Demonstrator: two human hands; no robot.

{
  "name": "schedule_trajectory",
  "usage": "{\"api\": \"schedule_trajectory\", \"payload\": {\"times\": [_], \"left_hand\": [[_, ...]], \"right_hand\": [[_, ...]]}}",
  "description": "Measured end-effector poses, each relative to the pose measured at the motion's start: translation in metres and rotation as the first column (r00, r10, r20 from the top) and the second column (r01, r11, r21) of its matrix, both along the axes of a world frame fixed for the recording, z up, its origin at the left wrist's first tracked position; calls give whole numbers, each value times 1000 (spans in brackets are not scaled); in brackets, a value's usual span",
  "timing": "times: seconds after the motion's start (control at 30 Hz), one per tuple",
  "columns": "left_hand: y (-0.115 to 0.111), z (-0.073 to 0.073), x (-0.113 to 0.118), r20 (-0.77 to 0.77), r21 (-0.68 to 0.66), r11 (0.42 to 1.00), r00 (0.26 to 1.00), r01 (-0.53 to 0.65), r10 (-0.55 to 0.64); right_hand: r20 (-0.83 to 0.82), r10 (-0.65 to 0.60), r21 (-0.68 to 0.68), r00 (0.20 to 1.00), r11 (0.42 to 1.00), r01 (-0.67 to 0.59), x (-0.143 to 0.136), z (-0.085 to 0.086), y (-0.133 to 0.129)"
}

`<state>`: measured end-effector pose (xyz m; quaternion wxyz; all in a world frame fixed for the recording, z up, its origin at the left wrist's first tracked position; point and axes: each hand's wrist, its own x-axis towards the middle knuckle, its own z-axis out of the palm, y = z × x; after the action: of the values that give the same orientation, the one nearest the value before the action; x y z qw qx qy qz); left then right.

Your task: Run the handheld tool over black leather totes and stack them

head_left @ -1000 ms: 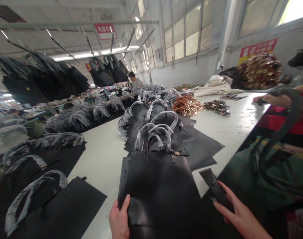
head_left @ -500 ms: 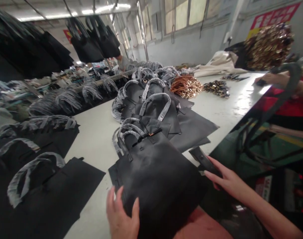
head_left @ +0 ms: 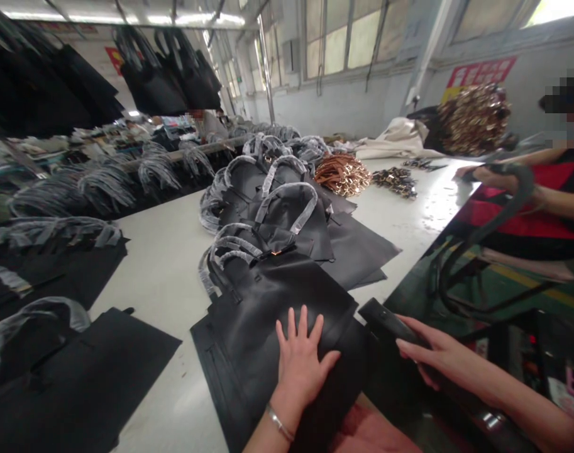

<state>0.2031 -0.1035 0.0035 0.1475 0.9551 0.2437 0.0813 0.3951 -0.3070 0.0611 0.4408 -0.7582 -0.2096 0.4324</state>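
Note:
A black handbag body (head_left: 249,296) lies on a stack of similar pieces at the near edge of the table, its handles wrapped in clear plastic. My left hand (head_left: 300,362) rests flat on its smooth panel, fingers spread, with a metal bracelet at the wrist. To the right of the bag, my right hand (head_left: 428,346) is closed around a long black object (head_left: 385,318) with a blunt flat end; its kind is unclear. This end is close to the bag's right edge. A small gold buckle (head_left: 276,253) shows near the handles.
More black bags (head_left: 102,358) lie at the left, others (head_left: 291,214) behind. Brown straps with gold clasps (head_left: 343,175) and black ones (head_left: 395,181) lie on the white table (head_left: 159,245). Bags hang overhead (head_left: 173,69). A co-worker in red and black (head_left: 551,189) sits at right.
My left hand has moved from the bag's left edge to the right and up onto its panel. My right hand keeps the black object. The view has turned slightly right.

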Motion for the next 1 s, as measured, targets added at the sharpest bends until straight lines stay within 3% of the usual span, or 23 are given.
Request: {"api": "schedule_trajectory", "payload": {"times": [0.2,0.43,0.5,0.6,0.7,0.8,1.0], "left_hand": [[23,6,18,6,5,997,997,-74,74],[16,24,17,-105,88,996,994,-34,43],[17,30,32,-76,60,998,997,13,-8],[26,31,65,3,107,971,977,212,-213],[38,29,95,-97,249,867,902,431,-421],[48,27,114,-262,332,720,793,609,-550],[55,19,123,-414,405,456,604,793,-681]], "right_hand": [[42,-39,80,998,996,36,9,-3,15],[55,-56,79,997,996,51,9,-8,-3],[67,-60,68,996,996,55,8,-10,-5],[72,-40,50,997,998,36,6,-15,-7],[63,-12,43,998,999,9,4,-20,-10],[43,-11,51,999,999,9,1,-23,-15],[34,-67,31,997,997,66,-1,-28,-23]]}}
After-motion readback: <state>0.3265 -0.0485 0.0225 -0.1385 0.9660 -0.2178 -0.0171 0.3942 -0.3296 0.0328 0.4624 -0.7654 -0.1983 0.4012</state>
